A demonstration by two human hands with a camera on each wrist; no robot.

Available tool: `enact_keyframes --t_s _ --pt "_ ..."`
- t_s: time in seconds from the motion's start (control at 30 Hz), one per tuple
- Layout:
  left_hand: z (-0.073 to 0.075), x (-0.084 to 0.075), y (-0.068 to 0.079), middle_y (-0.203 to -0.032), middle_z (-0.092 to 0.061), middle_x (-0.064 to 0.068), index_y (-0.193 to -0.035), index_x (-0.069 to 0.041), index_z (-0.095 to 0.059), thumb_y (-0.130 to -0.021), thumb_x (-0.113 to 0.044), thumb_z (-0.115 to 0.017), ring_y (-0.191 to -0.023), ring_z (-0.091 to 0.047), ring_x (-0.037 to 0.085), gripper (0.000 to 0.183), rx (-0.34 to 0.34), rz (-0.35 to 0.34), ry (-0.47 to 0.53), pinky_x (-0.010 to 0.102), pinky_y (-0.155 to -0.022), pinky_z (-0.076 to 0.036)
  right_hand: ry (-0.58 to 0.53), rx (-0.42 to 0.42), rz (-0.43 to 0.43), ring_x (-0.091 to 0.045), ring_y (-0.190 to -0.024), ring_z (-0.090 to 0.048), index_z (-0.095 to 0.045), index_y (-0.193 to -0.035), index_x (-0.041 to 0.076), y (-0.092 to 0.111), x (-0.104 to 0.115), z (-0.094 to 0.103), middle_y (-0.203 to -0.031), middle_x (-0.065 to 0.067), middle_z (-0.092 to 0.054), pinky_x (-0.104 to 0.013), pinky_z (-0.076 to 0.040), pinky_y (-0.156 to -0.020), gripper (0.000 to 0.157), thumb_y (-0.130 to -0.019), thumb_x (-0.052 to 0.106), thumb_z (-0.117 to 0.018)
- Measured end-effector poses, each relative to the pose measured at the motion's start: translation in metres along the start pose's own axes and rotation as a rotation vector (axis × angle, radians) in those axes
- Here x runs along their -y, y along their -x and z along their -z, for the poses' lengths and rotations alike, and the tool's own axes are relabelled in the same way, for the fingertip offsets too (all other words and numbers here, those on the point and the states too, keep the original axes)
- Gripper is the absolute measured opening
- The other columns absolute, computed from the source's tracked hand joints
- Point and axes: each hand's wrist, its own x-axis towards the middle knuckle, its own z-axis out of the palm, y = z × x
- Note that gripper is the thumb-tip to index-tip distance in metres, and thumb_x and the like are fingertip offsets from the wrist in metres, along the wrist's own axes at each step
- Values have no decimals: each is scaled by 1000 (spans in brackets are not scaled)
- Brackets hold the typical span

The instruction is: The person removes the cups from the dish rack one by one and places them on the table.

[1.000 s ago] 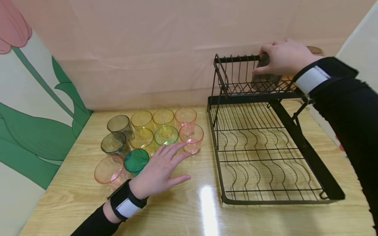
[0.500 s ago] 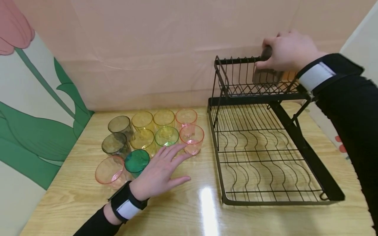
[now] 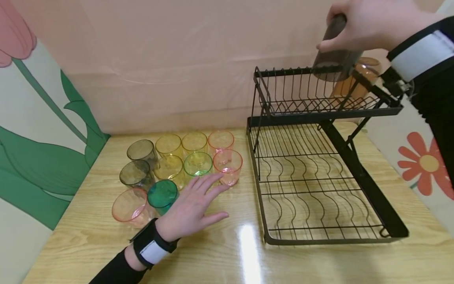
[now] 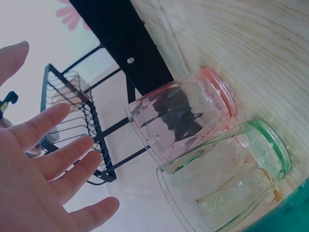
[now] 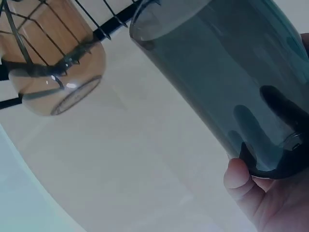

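My right hand [image 3: 376, 25] grips a smoky grey glass [image 3: 335, 65] by its base end, mouth downward, just above the rack's upper tier. The right wrist view shows the dark glass [image 5: 217, 72] large, with fingers visible through it. On that tier an amber glass [image 3: 351, 88] leans at the right end, partly behind the wrist. My left hand [image 3: 191, 209], fingers spread, holds nothing. It hovers by a dark green glass [image 3: 163, 195], a light green glass [image 3: 198, 163] and a pink glass [image 3: 228, 165]. In the left wrist view, the pink glass [image 4: 178, 116] and light green glass [image 4: 227, 179] stand beside the fingers.
A black two-tier dish rack [image 3: 266, 205] stands on the right of the wooden table [image 3: 227, 260]. Left of it are several tinted glasses, among them a yellow glass [image 3: 169, 167], a grey glass [image 3: 136, 173] and a pink-rimmed glass [image 3: 131, 207]. A peach-coloured cloth [image 3: 177, 67] hangs behind.
My right hand has lifted the grey glass up out of the upper tier and slightly to the right, uncovering the amber glass. The left hand has stayed in place.
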Motion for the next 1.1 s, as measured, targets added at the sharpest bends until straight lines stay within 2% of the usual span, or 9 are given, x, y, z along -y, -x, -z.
enact_keyframes --t_s 0.13,0.3,0.53,0.67,0.83,0.97,1.1 --pt "-1 0 0 -144 -29 6 -133 -17 -41 -88 -56 -44 -130 -25 23 60 3 3 10 46 -103 -19 -12 -3 18 -40 -83 -42 -44 -108 -4 4 2 4 -103 -27 -38 -50 -45 -62 45 -83 31 -60" --pt "-1 -1 -1 -143 -29 7 -135 -18 -39 -88 -55 -45 -130 -26 23 60 -8 5 33 46 -103 -20 -17 -2 30 -40 -82 -45 -45 -112 -1 12 10 7 -104 -27 -38 -46 -47 -57 51 -82 36 -61" --pt "-3 -2 -2 -145 -26 5 -138 -19 -34 -86 -55 -48 -129 -28 23 64 -38 14 85 45 -102 -23 22 1 66 -36 -81 -44 -45 -117 4 27 22 10 -102 -23 -41 -40 -44 -52 57 -81 46 -60" --pt "-2 -4 -3 -146 -23 4 -139 -20 -32 -86 -55 -49 -129 -27 21 66 -39 36 157 44 -102 -23 63 -22 84 -34 -80 -44 -47 -117 9 37 28 11 -102 -20 -41 -38 -40 -49 59 -79 52 -60" --pt "-1 -8 -4 -147 -22 2 -140 -22 -29 -86 -51 -52 -130 -26 19 65 -17 108 380 42 -98 -30 113 -29 155 -32 -82 -43 -51 -112 19 49 38 8 -101 -14 -45 -41 -36 -48 58 -73 61 -61" --pt "-2 -12 -6 -146 -23 -3 -141 -24 -25 -86 -44 -55 -130 -25 16 65 -12 184 624 42 -99 -28 127 -45 243 -30 -88 -43 -52 -108 24 59 56 3 -102 -10 -48 -45 -38 -48 58 -69 67 -60" --pt "-5 -16 -12 -141 -31 -5 -140 -22 -26 -90 -33 -53 -127 -32 17 58 -45 265 913 42 -97 -31 84 -89 354 -25 -89 -44 -53 -103 26 73 81 -2 -100 -5 -50 -45 -41 -48 53 -70 66 -60"
